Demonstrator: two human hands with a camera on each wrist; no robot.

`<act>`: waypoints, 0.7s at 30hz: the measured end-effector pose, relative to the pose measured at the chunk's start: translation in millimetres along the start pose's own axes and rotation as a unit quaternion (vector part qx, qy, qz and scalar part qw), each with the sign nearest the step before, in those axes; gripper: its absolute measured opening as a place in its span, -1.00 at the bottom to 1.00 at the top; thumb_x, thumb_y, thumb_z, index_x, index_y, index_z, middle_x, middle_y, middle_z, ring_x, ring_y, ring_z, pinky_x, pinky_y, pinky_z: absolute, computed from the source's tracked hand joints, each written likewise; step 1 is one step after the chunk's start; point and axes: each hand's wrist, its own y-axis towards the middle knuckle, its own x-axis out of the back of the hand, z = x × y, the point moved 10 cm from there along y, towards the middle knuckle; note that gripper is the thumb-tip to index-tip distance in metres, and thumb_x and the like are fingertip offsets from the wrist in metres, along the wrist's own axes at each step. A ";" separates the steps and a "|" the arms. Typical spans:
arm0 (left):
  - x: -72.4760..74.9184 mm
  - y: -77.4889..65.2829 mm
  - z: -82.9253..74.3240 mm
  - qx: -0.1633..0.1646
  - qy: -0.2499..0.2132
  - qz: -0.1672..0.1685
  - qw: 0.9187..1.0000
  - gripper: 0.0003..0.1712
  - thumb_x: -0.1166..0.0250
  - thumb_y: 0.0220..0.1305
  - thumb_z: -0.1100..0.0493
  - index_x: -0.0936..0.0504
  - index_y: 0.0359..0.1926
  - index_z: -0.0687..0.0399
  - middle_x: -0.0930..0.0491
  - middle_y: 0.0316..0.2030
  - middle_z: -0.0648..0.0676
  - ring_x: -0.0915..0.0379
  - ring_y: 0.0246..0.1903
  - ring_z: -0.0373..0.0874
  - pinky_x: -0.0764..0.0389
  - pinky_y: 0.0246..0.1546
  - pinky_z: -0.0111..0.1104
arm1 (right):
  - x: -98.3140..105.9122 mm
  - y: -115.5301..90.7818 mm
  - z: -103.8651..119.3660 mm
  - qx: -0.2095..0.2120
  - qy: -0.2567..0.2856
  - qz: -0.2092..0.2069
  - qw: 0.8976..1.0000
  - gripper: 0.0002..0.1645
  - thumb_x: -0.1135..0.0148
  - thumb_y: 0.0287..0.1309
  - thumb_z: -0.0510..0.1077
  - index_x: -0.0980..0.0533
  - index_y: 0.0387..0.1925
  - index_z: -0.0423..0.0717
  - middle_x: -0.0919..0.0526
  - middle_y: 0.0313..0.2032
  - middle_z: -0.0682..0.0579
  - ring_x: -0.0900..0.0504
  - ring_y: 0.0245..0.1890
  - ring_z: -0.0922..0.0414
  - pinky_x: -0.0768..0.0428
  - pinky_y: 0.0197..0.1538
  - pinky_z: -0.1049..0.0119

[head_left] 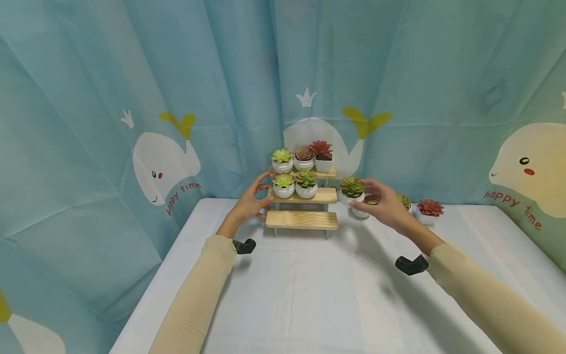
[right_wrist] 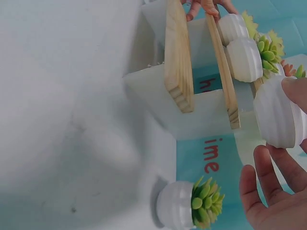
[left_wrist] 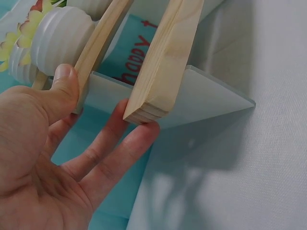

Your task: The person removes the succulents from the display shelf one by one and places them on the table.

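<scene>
The words "happy time" [head_left: 183,196] are printed in red on the blue curtain [head_left: 239,59], beneath a left whale [head_left: 168,160] and a right whale [head_left: 537,169]. Between wooden shelves [left_wrist: 165,62], "happy t" is read in the left wrist view; past their ends, "ime" in the right.

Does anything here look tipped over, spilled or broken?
Nothing stands out. The five potted plants on the wooden stand sit upright, and the right hand holds another pot roughly upright. No spills or cracks show, though the hand partly hides some pots behind it.
</scene>
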 end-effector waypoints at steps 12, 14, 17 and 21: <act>0.0 -0.1 2.0 0.006 -0.005 -0.002 1.000 -0.10 -0.29 0.47 0.17 -0.04 0.60 -0.56 -0.25 0.45 0.17 -0.71 -0.18 0.22 -0.70 -0.29 0.26 | 7.4 -30.0 -10.5 -0.006 -0.003 0.011 1.000 -0.05 -0.43 0.27 0.16 -0.24 0.51 -0.11 -0.47 0.32 -0.27 -0.58 0.14 -0.14 -0.64 0.11 -0.03; 0.4 0.3 2.2 0.003 -0.004 -0.002 1.000 -0.10 -0.28 0.47 0.16 -0.04 0.60 -0.57 -0.25 0.45 0.17 -0.70 -0.17 0.25 -0.70 -0.29 0.25 | 8.8 -34.1 -13.8 -0.011 -0.006 0.009 1.000 -0.04 -0.44 0.26 0.17 -0.25 0.51 -0.10 -0.48 0.31 -0.25 -0.58 0.14 -0.13 -0.65 0.11 0.01; 0.5 0.7 1.7 0.000 -0.006 -0.001 1.000 -0.10 -0.28 0.48 0.17 -0.04 0.60 -0.56 -0.24 0.45 0.18 -0.67 -0.14 0.33 -0.69 -0.29 0.26 | 10.9 -40.1 -19.5 -0.021 -0.013 0.006 1.000 -0.03 -0.45 0.24 0.20 -0.26 0.50 -0.09 -0.49 0.30 -0.23 -0.58 0.13 -0.11 -0.67 0.08 0.09; -0.4 -0.2 -0.6 -0.004 -0.011 0.001 1.000 -0.10 -0.28 0.48 0.19 -0.04 0.60 -0.53 -0.24 0.45 0.19 -0.63 -0.10 0.43 -0.69 -0.30 0.27 | 12.0 -47.3 -27.5 -0.024 -0.018 0.004 1.000 -0.04 -0.45 0.24 0.19 -0.28 0.49 -0.12 -0.49 0.29 -0.26 -0.60 0.11 -0.11 -0.69 0.06 0.13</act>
